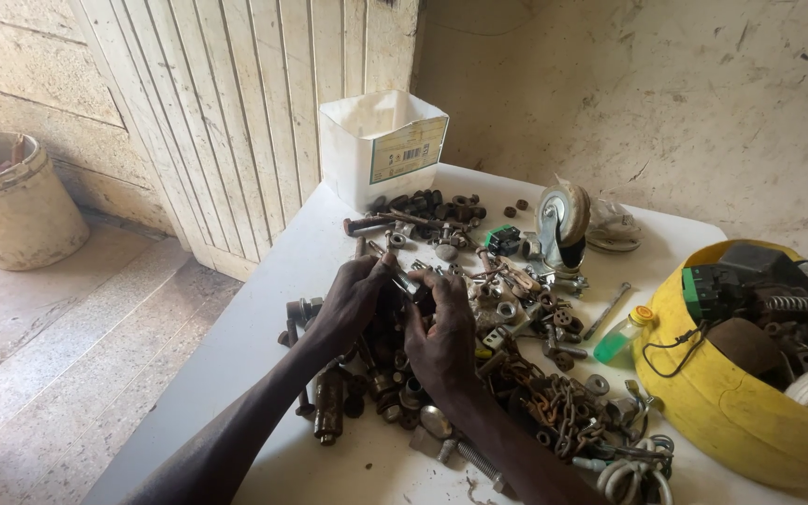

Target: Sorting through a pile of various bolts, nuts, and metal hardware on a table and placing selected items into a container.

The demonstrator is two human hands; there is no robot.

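Both hands, left hand [353,299] and right hand [441,332], pinch one small metal fitting [407,282] between them (probably being twisted apart), needing a firmer counter-turning grip above the scrap hardware pile [479,374].

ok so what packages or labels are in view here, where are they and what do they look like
White plastic container: far edge of the white table, top cut open, with a yellow, green-bordered label on its front.
Small green bottle: lying on the table beside the yellow tub, clear green with an orange cap.
No signs or screens show.
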